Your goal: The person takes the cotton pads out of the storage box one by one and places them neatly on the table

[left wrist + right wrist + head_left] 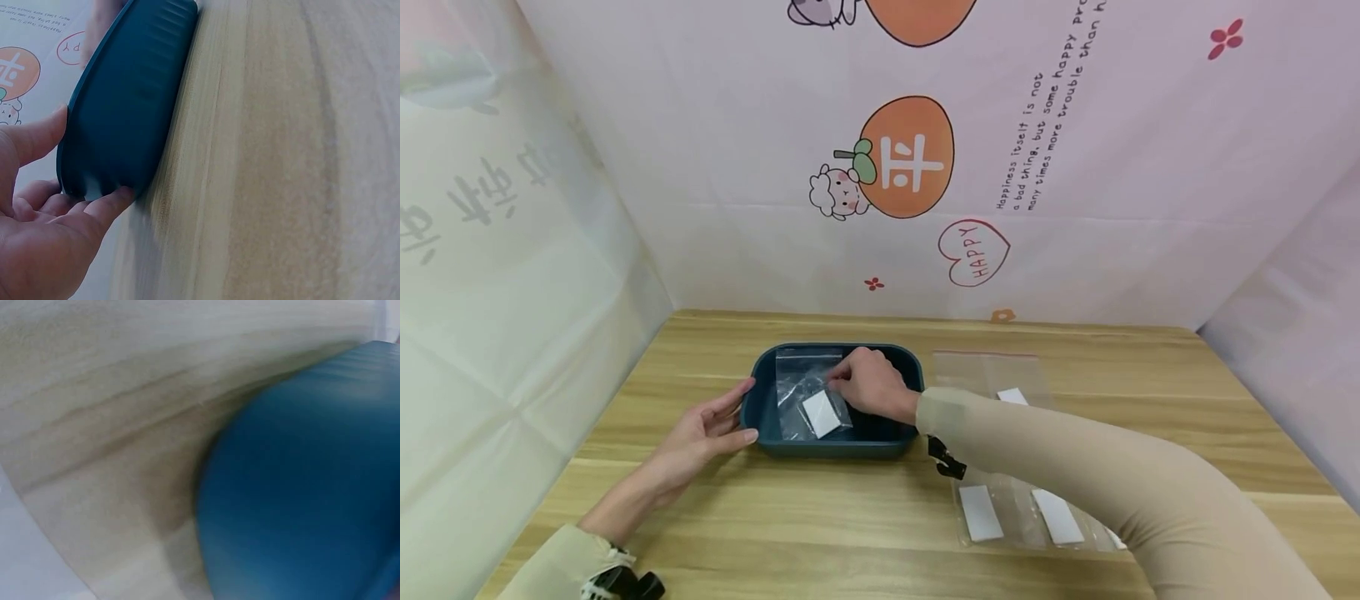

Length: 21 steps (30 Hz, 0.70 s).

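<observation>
A dark teal plastic bin (838, 450) stands on the wooden table. My left hand (711, 429) holds its left end, thumb and fingers spread around the outer wall and rim; the left wrist view shows the fingers (112, 205) against that wall. Inside the bin lies a clear zip bag (792, 392) with a white rectangular piece (822, 413) in it. My right hand (874, 385) reaches over the right side and pinches the bag near its upper right edge. In the right wrist view the bin's blurred wall (294, 481) hides nearly all of that hand.
To the right of the bin, partly under my right forearm, lie several clear bags (951, 367) with white rectangles such as one white piece (981, 512). A printed white cloth (737, 250) hangs behind the wooden table (820, 517) and along its sides.
</observation>
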Tool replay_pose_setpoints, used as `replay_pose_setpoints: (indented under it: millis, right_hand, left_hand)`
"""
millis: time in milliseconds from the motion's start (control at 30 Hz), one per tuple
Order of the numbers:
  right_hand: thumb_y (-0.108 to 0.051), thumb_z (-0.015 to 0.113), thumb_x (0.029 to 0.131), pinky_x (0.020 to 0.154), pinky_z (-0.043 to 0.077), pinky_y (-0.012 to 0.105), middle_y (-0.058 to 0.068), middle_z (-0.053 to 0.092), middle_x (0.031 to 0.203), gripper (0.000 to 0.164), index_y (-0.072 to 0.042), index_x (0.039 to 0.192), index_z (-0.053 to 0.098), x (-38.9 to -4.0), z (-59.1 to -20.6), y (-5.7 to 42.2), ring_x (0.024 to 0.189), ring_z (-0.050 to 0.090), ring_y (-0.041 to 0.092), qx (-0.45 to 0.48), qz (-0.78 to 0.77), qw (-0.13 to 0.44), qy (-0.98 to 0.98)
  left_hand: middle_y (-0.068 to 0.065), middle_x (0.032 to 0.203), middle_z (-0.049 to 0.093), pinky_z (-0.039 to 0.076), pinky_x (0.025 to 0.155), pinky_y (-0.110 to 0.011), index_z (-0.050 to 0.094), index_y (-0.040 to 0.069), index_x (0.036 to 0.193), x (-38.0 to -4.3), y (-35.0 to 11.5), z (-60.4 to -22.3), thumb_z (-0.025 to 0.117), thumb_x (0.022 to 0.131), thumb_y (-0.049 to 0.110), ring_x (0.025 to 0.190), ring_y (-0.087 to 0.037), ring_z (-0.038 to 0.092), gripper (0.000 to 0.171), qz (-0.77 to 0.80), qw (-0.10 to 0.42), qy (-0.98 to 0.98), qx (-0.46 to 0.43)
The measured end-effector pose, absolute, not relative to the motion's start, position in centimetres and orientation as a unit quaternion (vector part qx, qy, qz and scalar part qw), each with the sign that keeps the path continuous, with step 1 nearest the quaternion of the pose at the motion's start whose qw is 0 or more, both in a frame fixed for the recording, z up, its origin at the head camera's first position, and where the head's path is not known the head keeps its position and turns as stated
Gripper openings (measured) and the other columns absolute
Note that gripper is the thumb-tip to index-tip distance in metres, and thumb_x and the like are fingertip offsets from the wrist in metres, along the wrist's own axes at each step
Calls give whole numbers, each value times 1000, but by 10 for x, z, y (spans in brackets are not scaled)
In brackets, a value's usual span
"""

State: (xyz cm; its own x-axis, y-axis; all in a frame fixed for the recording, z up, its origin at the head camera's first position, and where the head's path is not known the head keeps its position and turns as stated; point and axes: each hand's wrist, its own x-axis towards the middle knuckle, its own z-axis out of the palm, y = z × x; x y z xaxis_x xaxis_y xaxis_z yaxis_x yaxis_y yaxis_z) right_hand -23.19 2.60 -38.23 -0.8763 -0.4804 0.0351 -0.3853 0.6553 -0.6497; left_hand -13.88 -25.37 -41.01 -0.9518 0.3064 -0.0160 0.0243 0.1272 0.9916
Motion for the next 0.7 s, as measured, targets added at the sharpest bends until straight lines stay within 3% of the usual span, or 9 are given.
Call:
replay_pose_setpoints:
  millis: [133,300,467,567,700]
  right_hand:
    - [-11,65,106,59,56,28,9,77,115,25,-6,126,78,-230,-375,26,75,69,14,-245,-401,96,877]
    - [-12,69,104,65,62,36,11,75,121,39,-4,142,66,-225,-371,23,87,71,19,-242,-481,193,820]
    - [-8,77,97,67,62,37,7,78,107,56,-2,149,58,-221,-373,15,83,72,20,-197,-516,269,789]
    - [-4,79,94,66,60,34,10,78,105,57,0,148,60,-218,-375,10,79,70,17,-171,-525,268,789]
    - [-2,80,93,65,59,32,14,70,133,56,0,146,62,-212,-375,8,79,70,14,-167,-515,238,807]
  left_hand:
    - [-23,172,13,44,101,-19,23,2,167,-139,-254,-409,72,100,7,151,-49,24,82,649,108,744,112]
    - [-25,171,14,45,100,-19,23,1,166,-139,-255,-409,71,100,6,150,-48,26,82,652,111,741,114]
    - [-25,171,12,45,100,-19,22,3,167,-138,-256,-407,70,102,7,150,-48,26,81,647,114,746,110]
    - [-24,172,13,44,100,-19,23,5,168,-138,-257,-407,72,101,10,151,-48,25,82,641,116,752,105]
    - [-22,172,13,44,102,-21,23,7,168,-139,-255,-408,73,101,12,151,-48,24,84,636,121,756,99]
